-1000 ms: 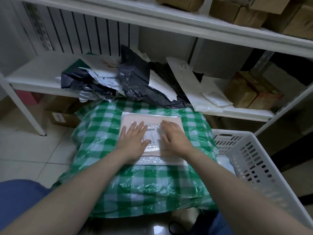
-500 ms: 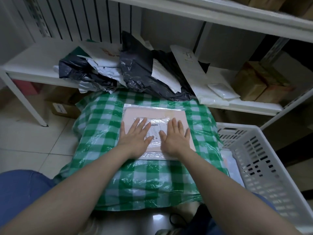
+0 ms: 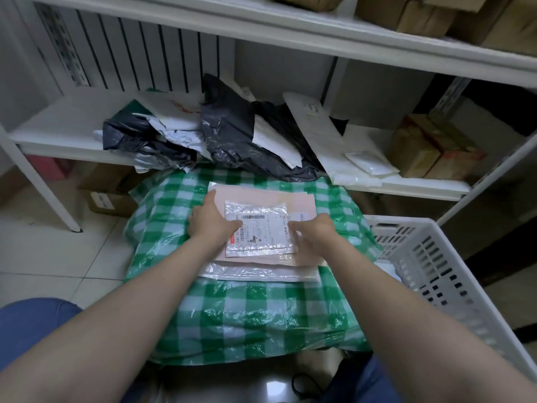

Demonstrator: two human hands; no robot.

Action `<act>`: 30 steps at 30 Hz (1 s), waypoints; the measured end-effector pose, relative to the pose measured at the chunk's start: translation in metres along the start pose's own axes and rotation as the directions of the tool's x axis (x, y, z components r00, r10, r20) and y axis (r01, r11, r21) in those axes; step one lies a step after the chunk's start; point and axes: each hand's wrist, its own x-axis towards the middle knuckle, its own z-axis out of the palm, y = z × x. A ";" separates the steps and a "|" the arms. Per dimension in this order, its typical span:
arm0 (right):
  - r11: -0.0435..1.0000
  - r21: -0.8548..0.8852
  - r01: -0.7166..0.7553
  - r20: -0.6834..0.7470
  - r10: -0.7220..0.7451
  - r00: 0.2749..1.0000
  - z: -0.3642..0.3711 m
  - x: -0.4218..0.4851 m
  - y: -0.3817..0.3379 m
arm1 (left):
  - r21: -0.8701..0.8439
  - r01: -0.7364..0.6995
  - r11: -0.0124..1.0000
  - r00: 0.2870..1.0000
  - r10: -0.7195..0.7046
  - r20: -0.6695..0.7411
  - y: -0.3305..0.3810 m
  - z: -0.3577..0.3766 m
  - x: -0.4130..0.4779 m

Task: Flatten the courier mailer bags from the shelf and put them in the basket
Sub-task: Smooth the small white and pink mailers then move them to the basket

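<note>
A flat pink courier mailer (image 3: 299, 199) with a silvery label pouch (image 3: 257, 228) lies on top of a green checked bundle (image 3: 247, 309) in front of me. My left hand (image 3: 207, 221) presses flat on the mailer's left side, fingers stretched toward its far left corner. On the pouch's right edge rests my right hand (image 3: 315, 231), fingers pointing left. A heap of crumpled black and white mailer bags (image 3: 232, 135) sits on the white shelf (image 3: 66, 132) behind. The white slotted basket (image 3: 436, 257) stands at the right, partly cut off.
Brown cardboard boxes (image 3: 430, 149) stand on the right of the shelf, with more on the shelf above. A long white mailer (image 3: 319, 132) leans at the shelf's middle. A box (image 3: 107, 193) sits on the tiled floor under the shelf.
Both hands have slid apart over the mailer, the left one to the left and the right one to the right, uncovering the label pouch between them.
</note>
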 end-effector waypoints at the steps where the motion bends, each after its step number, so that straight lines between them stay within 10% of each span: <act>1: 0.999 0.045 -0.010 0.017 0.010 1.000 -0.001 -0.001 0.000 | 0.013 -0.016 1.000 1.000 0.017 -0.014 0.003 -0.003 -0.001; 19: 0.916 0.340 -0.212 0.281 0.116 0.953 -0.091 -0.001 0.043 | 0.030 -0.270 0.963 0.963 0.269 0.034 0.093 0.016 -0.026; 30: 0.700 0.663 -0.265 0.062 0.302 0.951 -0.194 0.036 0.149 | 0.051 -0.569 0.821 0.802 0.539 0.257 0.223 0.150 -0.058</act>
